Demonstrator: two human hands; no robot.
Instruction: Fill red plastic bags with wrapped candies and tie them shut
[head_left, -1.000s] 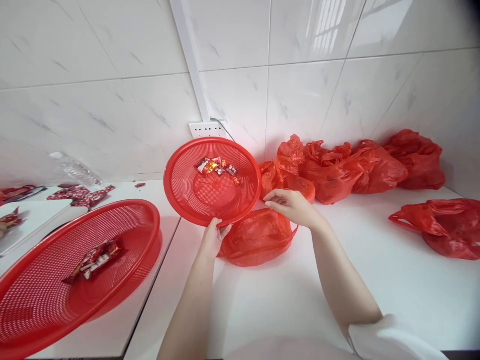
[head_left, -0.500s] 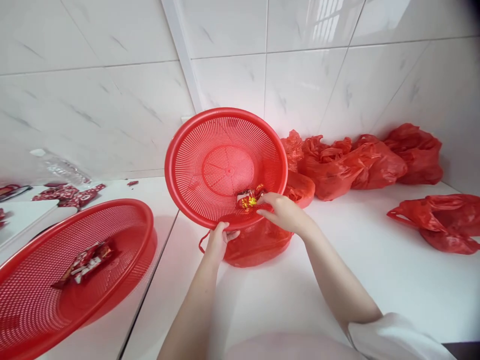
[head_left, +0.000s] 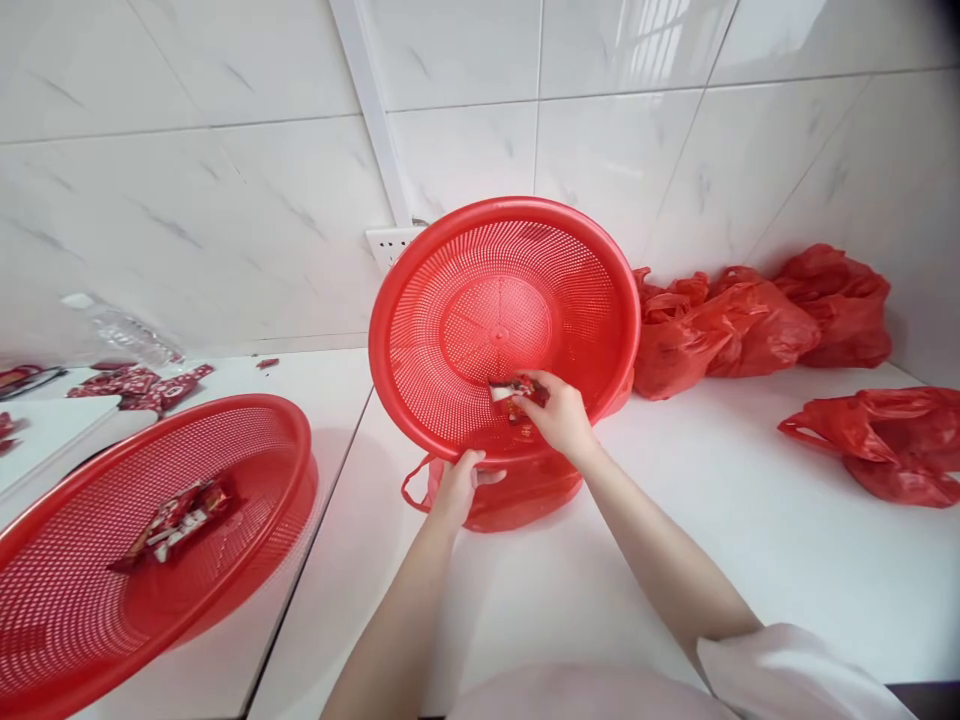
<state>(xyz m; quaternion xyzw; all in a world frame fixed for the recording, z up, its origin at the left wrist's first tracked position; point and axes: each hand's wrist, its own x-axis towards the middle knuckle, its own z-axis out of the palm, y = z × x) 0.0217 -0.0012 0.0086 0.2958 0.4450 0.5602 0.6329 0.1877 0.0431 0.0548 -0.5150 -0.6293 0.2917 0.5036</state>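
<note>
A round red plastic basket (head_left: 495,310) is tilted with its inside facing me. My left hand (head_left: 459,487) grips its lower rim. Inside the basket, my right hand (head_left: 555,410) has thumb and fingers closed on small red and white wrapped packets (head_left: 517,392). Beneath the basket stands a red plastic bag (head_left: 525,500), partly hidden by it, with a loop handle showing at its left. Another red basket (head_left: 277,430) on the left holds several wrapped packets (head_left: 184,520).
Several filled red bags (head_left: 750,325) line the wall at the right, and a loose red bag (head_left: 900,440) lies nearer. A clear bottle (head_left: 131,335) and red packets (head_left: 154,390) lie at the back left. A wall socket (head_left: 390,242) is behind the basket.
The held basket has moved right and slightly up, uncovering the socket and hiding one bag. My right hand has closed on packets, and the gold wrapper seen before no longer shows clearly.
</note>
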